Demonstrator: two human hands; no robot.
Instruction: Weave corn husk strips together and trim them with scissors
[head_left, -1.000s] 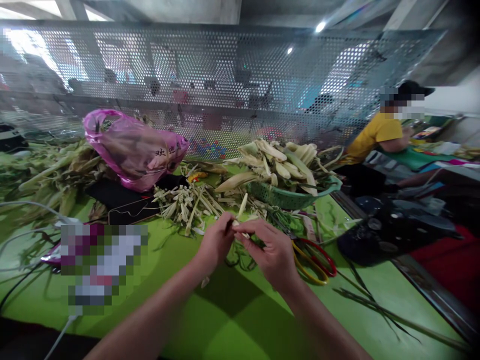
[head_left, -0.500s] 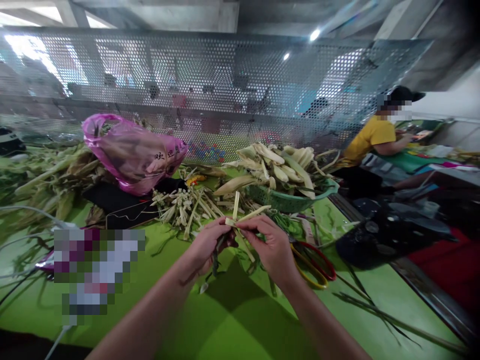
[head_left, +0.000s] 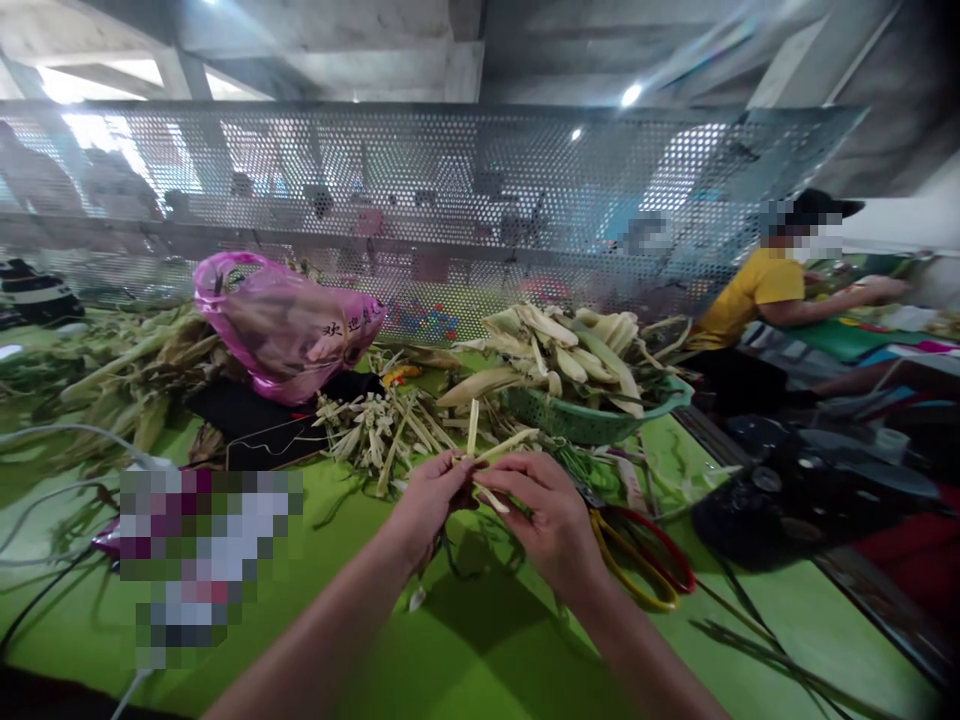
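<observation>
Several pale strips (head_left: 472, 430) cross between the hands, above the table (head_left: 465, 650). Left hand (head_left: 431, 505) pinches their crossing, probably to keep it firm; right hand (head_left: 546, 510) pinches just beside it. Scissors (head_left: 664, 603) lie near right hand, perhaps for easy reach.

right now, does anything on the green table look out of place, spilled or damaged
Nothing looks clearly damaged. The untidiest spot is the loose pile of pale pieces strewn straight on the green table, left of the green basket. Dry husks also poke out over that basket's rim. Both look messy rather than wrong.
</observation>
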